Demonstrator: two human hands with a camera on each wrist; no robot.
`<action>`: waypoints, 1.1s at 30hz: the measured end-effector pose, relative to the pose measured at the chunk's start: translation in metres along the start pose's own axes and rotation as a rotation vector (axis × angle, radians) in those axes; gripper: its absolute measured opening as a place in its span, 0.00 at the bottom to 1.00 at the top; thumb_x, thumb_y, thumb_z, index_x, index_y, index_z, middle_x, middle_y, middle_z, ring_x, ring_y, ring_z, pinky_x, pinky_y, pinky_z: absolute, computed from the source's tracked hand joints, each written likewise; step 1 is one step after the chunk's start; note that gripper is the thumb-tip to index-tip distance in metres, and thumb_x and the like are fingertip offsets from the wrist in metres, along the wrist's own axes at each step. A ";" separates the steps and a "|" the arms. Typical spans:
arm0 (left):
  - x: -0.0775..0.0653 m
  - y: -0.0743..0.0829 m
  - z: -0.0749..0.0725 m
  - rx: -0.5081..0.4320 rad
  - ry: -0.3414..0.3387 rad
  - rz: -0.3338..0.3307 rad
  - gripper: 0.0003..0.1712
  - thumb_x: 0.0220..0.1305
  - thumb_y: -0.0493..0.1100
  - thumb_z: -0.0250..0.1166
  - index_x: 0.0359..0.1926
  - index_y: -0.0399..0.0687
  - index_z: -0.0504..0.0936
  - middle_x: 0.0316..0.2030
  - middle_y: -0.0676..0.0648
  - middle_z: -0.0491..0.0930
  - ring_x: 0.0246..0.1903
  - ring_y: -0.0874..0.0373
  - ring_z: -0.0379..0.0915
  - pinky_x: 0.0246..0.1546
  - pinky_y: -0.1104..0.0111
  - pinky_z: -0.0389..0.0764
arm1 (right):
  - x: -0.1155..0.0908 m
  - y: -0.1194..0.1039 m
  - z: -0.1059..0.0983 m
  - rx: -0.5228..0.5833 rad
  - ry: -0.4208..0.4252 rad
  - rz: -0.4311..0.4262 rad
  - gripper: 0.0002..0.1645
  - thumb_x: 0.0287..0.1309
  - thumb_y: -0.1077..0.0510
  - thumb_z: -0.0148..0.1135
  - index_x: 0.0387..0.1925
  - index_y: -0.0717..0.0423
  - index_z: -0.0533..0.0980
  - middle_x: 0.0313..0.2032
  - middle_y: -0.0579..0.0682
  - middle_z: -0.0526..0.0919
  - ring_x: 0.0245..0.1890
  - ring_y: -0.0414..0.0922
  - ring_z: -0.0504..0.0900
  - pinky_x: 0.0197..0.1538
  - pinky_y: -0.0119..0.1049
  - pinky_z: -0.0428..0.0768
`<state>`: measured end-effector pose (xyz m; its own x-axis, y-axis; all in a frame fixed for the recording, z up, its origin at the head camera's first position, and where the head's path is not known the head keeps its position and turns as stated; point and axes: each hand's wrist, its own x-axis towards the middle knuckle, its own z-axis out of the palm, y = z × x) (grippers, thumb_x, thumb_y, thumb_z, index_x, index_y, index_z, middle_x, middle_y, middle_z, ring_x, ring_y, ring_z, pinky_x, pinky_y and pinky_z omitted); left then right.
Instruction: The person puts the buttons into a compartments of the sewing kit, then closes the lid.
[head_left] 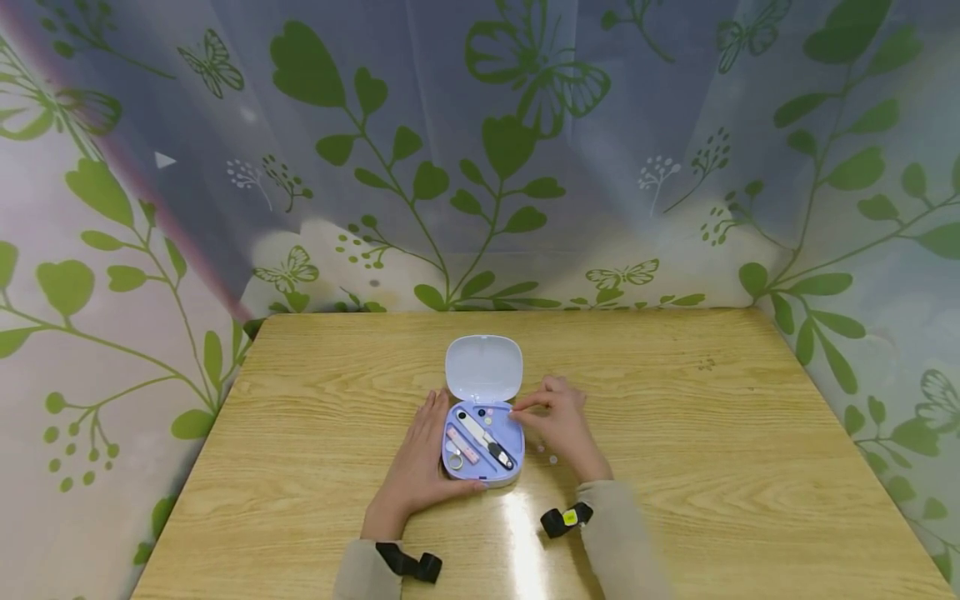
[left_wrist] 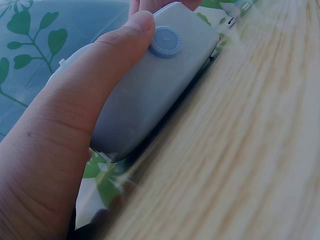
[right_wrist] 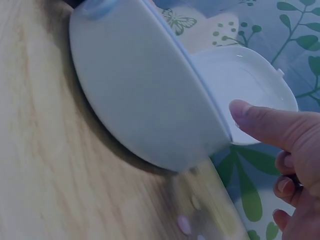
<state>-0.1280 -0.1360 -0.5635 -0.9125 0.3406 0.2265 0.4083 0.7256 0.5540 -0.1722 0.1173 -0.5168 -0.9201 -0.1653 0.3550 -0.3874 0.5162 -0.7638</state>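
Observation:
An open sewing kit box (head_left: 517, 450), lilac inside and white outside, sits on the table with its lid (head_left: 483, 368) tipped back. My left hand (head_left: 422, 467) holds its left side, with the thumb along the front by the round blue catch (left_wrist: 166, 42). Over the back right compartment, my right hand (head_left: 558, 423) pinches a small pale button (head_left: 512, 413), mostly hidden by the fingertips. Several small buttons (head_left: 487, 421) lie in the back compartment. Thread snips (head_left: 480, 435) with a black end lie diagonally across the middle. A pink-and-white tube (head_left: 462, 446) and a gold ring (head_left: 455, 461) lie front left.
Loose pale buttons (head_left: 553, 459) lie on the wooden table (head_left: 712, 433) right of the box, under my right forearm. A pink button (right_wrist: 184, 225) shows there in the right wrist view. A leaf-patterned curtain (head_left: 420, 233) hangs behind the table's far edge.

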 end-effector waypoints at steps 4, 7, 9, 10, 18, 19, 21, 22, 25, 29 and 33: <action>0.000 0.000 0.000 0.007 -0.014 -0.006 0.81 0.38 0.83 0.67 0.79 0.45 0.37 0.79 0.44 0.40 0.77 0.54 0.29 0.77 0.58 0.42 | 0.000 -0.002 0.006 -0.023 -0.021 0.006 0.06 0.42 0.59 0.81 0.23 0.49 0.88 0.24 0.49 0.69 0.31 0.42 0.64 0.46 0.44 0.52; 0.000 0.001 0.000 0.005 -0.016 -0.007 0.81 0.38 0.82 0.68 0.79 0.44 0.37 0.79 0.44 0.41 0.77 0.54 0.29 0.77 0.58 0.41 | 0.001 -0.002 0.010 -0.049 -0.033 0.002 0.06 0.42 0.58 0.81 0.23 0.49 0.88 0.23 0.50 0.69 0.31 0.42 0.63 0.46 0.44 0.53; 0.000 0.001 -0.001 0.004 -0.012 -0.005 0.81 0.38 0.82 0.68 0.79 0.44 0.38 0.79 0.44 0.41 0.77 0.53 0.30 0.77 0.58 0.41 | 0.000 -0.003 0.013 -0.055 -0.037 -0.001 0.06 0.43 0.58 0.81 0.23 0.49 0.88 0.23 0.49 0.69 0.31 0.42 0.64 0.46 0.44 0.54; 0.000 0.002 -0.001 0.003 -0.010 -0.004 0.81 0.38 0.82 0.68 0.79 0.44 0.38 0.79 0.44 0.41 0.77 0.53 0.30 0.77 0.58 0.41 | 0.000 -0.002 0.014 -0.057 -0.036 -0.003 0.06 0.43 0.58 0.81 0.22 0.49 0.87 0.23 0.48 0.68 0.31 0.42 0.64 0.46 0.44 0.54; -0.001 0.002 0.000 -0.003 -0.004 0.001 0.81 0.38 0.83 0.66 0.79 0.43 0.39 0.79 0.44 0.41 0.77 0.52 0.31 0.77 0.57 0.42 | -0.002 0.001 0.021 -0.064 -0.036 -0.007 0.06 0.44 0.57 0.81 0.22 0.47 0.87 0.22 0.45 0.66 0.30 0.42 0.64 0.44 0.42 0.53; -0.001 0.003 -0.001 -0.004 -0.003 0.001 0.81 0.38 0.83 0.66 0.79 0.43 0.39 0.79 0.44 0.41 0.77 0.52 0.31 0.77 0.57 0.42 | -0.002 0.002 0.021 -0.064 -0.037 -0.006 0.06 0.44 0.57 0.81 0.22 0.47 0.87 0.22 0.46 0.66 0.30 0.42 0.64 0.44 0.42 0.53; 0.000 0.002 -0.001 -0.003 -0.001 0.002 0.81 0.38 0.83 0.66 0.79 0.43 0.39 0.79 0.44 0.41 0.77 0.52 0.31 0.77 0.58 0.42 | -0.002 0.001 0.022 -0.059 -0.035 -0.009 0.06 0.44 0.57 0.81 0.23 0.47 0.87 0.22 0.46 0.66 0.30 0.42 0.64 0.43 0.42 0.53; 0.000 0.002 -0.001 0.000 -0.001 0.002 0.81 0.38 0.84 0.66 0.79 0.43 0.39 0.79 0.44 0.41 0.77 0.52 0.31 0.77 0.58 0.42 | -0.002 0.001 0.022 -0.055 -0.035 -0.010 0.06 0.44 0.57 0.81 0.23 0.48 0.87 0.22 0.46 0.66 0.30 0.42 0.64 0.43 0.42 0.53; -0.001 0.002 -0.001 0.005 0.003 0.001 0.81 0.38 0.84 0.65 0.79 0.43 0.39 0.79 0.44 0.41 0.77 0.52 0.31 0.77 0.57 0.42 | -0.002 0.001 0.022 -0.047 -0.036 -0.007 0.06 0.44 0.57 0.81 0.23 0.48 0.87 0.22 0.46 0.65 0.30 0.42 0.64 0.43 0.42 0.53; -0.001 0.003 -0.001 0.004 0.010 0.008 0.81 0.38 0.84 0.65 0.79 0.42 0.40 0.78 0.44 0.42 0.77 0.51 0.33 0.76 0.55 0.44 | -0.004 0.000 0.023 -0.039 -0.042 0.001 0.06 0.44 0.57 0.81 0.23 0.46 0.87 0.22 0.45 0.65 0.30 0.42 0.63 0.42 0.42 0.52; -0.001 0.004 -0.002 0.011 0.018 0.017 0.80 0.39 0.84 0.65 0.79 0.41 0.41 0.78 0.43 0.42 0.77 0.49 0.34 0.76 0.54 0.46 | -0.004 -0.001 0.022 -0.039 -0.051 0.005 0.06 0.45 0.57 0.80 0.23 0.46 0.87 0.23 0.46 0.65 0.31 0.41 0.64 0.42 0.42 0.52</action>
<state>-0.1256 -0.1347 -0.5598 -0.9057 0.3420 0.2504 0.4239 0.7263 0.5411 -0.1699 0.0988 -0.5296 -0.9240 -0.2051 0.3227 -0.3816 0.5493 -0.7434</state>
